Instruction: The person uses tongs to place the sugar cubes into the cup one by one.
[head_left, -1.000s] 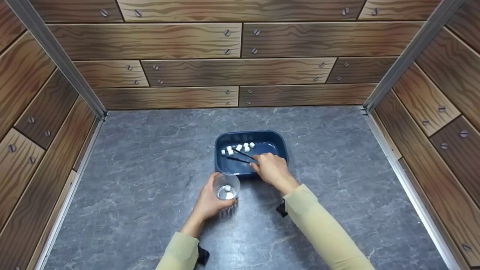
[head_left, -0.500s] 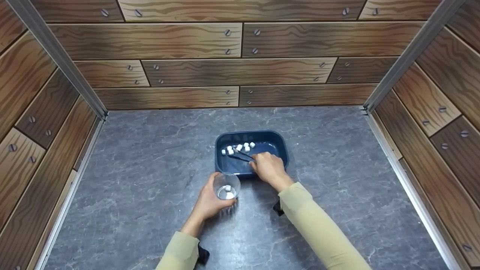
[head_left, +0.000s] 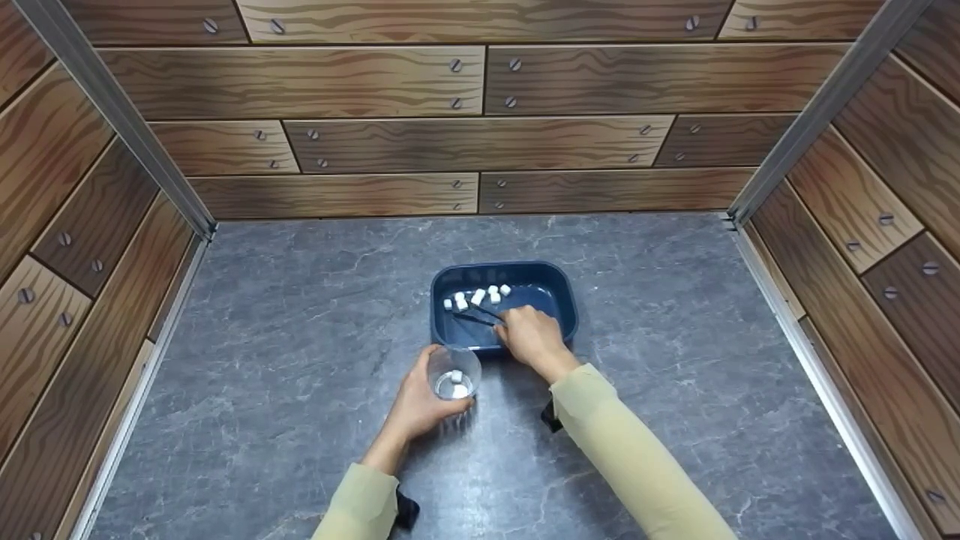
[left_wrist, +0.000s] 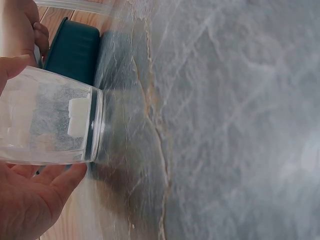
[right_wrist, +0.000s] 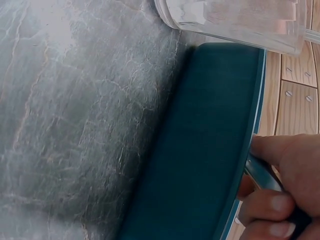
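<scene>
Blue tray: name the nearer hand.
Right. The right hand is over the near right part of the blue tray, holding black tongs; the left hand is outside its near left corner, holding the clear cup.

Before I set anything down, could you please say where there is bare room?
The grey surface is bare left of the left hand, right of the blue tray, and between tray and back wall. The tray's front edge is crowded by the cup and the right hand, its left half by white cubes and the tongs.
</scene>
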